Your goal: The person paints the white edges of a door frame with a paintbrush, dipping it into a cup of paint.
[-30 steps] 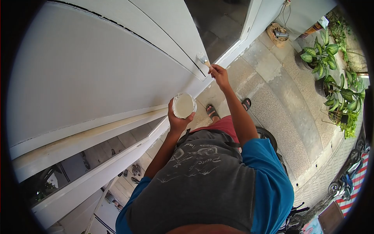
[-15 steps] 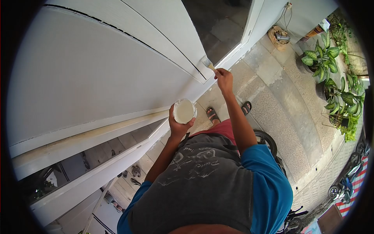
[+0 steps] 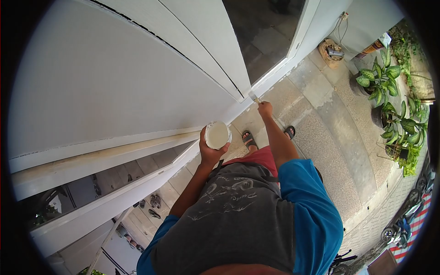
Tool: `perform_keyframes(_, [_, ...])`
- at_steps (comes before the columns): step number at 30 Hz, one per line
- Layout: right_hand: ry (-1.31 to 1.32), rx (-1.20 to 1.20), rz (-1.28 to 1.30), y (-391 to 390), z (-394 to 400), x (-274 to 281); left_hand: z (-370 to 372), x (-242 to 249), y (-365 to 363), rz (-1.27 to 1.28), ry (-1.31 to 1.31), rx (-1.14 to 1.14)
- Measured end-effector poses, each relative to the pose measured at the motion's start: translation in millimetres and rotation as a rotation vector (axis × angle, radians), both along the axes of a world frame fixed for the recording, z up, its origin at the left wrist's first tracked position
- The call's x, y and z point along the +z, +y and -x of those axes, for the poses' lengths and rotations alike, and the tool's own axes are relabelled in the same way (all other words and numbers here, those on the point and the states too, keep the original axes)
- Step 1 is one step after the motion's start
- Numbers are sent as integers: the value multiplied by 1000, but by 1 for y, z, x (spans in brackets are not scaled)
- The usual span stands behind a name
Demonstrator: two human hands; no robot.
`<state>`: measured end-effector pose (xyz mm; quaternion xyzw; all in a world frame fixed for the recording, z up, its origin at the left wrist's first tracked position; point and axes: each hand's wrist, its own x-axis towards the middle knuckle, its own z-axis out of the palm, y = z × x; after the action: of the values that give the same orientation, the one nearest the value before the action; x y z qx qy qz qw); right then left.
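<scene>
Brush [image 3: 253, 96]: I see it lower now, near the panel's [image 3: 229, 59] corner, placed for that edge.
Right hand [image 3: 265, 109]: fingers closed on its handle.
Left hand [image 3: 209, 153]: fingers curved wide, gripping tub [image 3: 218, 134].

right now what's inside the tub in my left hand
The tub holds a pale off-white material, its surface showing across the opening; how deep it goes, or anything beneath, is covered.

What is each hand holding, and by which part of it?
The left hand holds the tub around its side; the right hand holds the brush by its handle.
</scene>
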<state>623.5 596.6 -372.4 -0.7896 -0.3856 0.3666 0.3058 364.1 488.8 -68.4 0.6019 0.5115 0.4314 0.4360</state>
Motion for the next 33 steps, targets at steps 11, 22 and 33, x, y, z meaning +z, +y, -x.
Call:
perform_keyframes(11, [634,-157,-520,0,4,285,-2,6,8,-14,-63,10])
perform_keyframes(22, [63,-24,63,-15,-9,41,-7,8,18,-42,-68,-38])
perform_keyframes(33, [556,-124,-221,-81,-68,260,-30,27,29,-33,-119,-188])
